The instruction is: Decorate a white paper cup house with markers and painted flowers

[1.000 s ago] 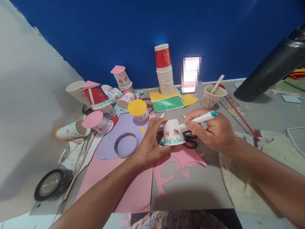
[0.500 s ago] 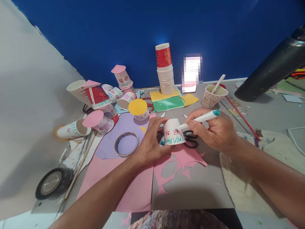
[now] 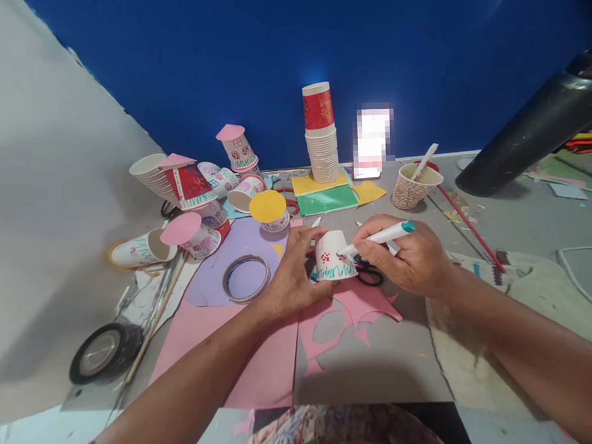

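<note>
A white paper cup is held upside down over the table by my left hand, fingers and thumb around its left side. Red flower marks and a green zigzag line decorate its wall. My right hand grips a white marker with a green end, its tip at the cup's wall beside the red marks. Black-handled scissors lie behind the cup, partly hidden by it and my right hand. Pink paper scraps with cut-out holes lie below the cup.
Several decorated cups with paper roofs stand at the left, one with a yellow disc. A tape roll lies on purple paper. A cup stack, a bright phone and a glue cup stand behind. A black cylinder leans right.
My right hand and the marker have shifted slightly left and down along the cup's wall. The cup has turned or tilted a little in my left hand.
</note>
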{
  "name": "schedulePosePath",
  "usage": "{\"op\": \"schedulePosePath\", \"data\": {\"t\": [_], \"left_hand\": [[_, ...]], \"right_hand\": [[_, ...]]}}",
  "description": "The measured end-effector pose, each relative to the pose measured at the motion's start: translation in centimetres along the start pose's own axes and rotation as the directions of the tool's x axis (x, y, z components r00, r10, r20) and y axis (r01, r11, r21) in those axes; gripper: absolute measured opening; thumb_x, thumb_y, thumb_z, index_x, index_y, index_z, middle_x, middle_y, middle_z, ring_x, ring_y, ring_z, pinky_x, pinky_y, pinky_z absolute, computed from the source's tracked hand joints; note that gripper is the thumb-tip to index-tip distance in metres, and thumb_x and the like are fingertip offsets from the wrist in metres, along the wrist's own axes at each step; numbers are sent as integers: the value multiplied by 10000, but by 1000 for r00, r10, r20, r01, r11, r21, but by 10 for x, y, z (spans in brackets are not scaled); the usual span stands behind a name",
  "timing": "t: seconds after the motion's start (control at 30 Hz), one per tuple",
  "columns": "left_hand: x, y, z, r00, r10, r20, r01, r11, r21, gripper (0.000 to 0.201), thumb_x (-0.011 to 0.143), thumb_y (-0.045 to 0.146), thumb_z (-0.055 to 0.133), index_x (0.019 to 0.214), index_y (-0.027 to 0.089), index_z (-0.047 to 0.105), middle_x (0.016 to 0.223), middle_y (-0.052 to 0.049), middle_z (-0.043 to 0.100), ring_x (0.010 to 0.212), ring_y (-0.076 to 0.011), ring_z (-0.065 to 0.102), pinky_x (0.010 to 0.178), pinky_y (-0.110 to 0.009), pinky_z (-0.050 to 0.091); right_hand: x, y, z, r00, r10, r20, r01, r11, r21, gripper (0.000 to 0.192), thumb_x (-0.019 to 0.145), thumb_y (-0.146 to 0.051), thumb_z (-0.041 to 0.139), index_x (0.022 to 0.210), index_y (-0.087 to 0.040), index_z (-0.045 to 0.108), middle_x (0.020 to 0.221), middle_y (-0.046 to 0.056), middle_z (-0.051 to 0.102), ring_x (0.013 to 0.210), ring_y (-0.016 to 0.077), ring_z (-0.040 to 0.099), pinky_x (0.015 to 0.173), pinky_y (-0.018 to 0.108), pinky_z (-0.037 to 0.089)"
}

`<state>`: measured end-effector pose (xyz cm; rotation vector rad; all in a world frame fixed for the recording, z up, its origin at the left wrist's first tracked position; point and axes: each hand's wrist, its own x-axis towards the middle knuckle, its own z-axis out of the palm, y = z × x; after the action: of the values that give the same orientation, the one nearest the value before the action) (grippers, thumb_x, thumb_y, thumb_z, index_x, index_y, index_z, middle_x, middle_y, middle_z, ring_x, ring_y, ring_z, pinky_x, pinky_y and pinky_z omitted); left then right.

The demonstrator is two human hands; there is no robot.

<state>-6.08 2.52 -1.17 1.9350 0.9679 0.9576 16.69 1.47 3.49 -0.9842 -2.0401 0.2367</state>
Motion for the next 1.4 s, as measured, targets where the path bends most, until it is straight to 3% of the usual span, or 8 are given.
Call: {"op": "schedulePosePath", "data": {"t": [0.67, 0.83, 1.0, 1.4], "left_hand": [[0, -2, 0, 1000, -16, 13, 16, 1000, -5, 677, 757, 219, 879, 1347, 270, 554, 1324, -95, 521, 1219, -265, 601, 1010, -426, 601], [0, -3, 0, 1000, -4, 1, 4, 1000, 0, 693, 752, 225, 892, 1349, 281, 544, 1346, -98, 523, 1241, -278, 592, 1031, -453, 591], [0, -4, -1, 1000, 4, 1, -4, 1000, 30, 701, 739, 239, 900, 1339, 277, 539, 1354, -99, 539, 1256, -292, 588, 1051, -477, 581], [0, -4, -2, 1000, -2, 7, 1, 999, 32, 686, 737, 219, 884, 1330, 267, 543, 1357, -101, 550, 1265, -294, 594, 1041, -466, 578]], "right_hand": [[0, 1, -1, 1000, -11, 0, 11, 1000, 16, 157, 983, -229, 608, 852, -225, 696, 725, -4, 759, 580, 134, 656, 569, 250, 494], [0, 2, -2, 999, 36, -33, -35, 999, 40, 152, 984, -232, 607, 860, -231, 693, 723, -4, 752, 577, 143, 654, 559, 265, 488], [-1, 3, -1, 999, 41, 8, -41, 999, 15, 159, 981, -261, 610, 855, -230, 702, 706, -2, 747, 570, 144, 634, 561, 262, 483], [0, 4, -2, 1000, 1, -14, -1, 1000, -4, 155, 976, -227, 601, 854, -230, 695, 739, -1, 762, 593, 145, 648, 579, 265, 481]]}}
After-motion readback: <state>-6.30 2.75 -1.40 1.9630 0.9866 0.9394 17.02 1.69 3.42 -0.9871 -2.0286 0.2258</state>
